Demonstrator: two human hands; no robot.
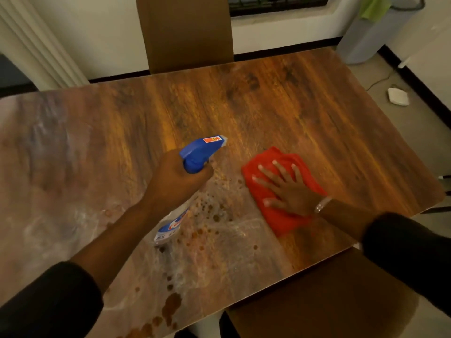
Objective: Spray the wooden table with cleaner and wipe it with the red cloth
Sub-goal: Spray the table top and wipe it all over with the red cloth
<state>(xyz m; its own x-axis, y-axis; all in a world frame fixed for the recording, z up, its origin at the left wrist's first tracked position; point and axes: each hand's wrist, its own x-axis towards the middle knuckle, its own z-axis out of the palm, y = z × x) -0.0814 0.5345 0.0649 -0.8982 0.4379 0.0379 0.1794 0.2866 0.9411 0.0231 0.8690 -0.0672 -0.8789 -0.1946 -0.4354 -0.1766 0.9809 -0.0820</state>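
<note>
My left hand (177, 180) grips the neck of a spray bottle (201, 152) with a blue trigger head, held above the wooden table (280, 106); its nozzle points away toward the far right. The bottle's clear body with a blue label hangs below my wrist. My right hand (286, 186) lies flat, fingers spread, pressing on the red cloth (271, 215) spread on the table's right side. Droplets and wet spots (210, 211) speckle the wood between my two hands. The table's left part shows pale smeared streaks.
A brown chair back (188, 32) stands at the table's far edge and another brown chair (329, 301) sits at the near right corner. On the floor to the right lie a white device (398, 96) with a cable and a grey bin (366, 37).
</note>
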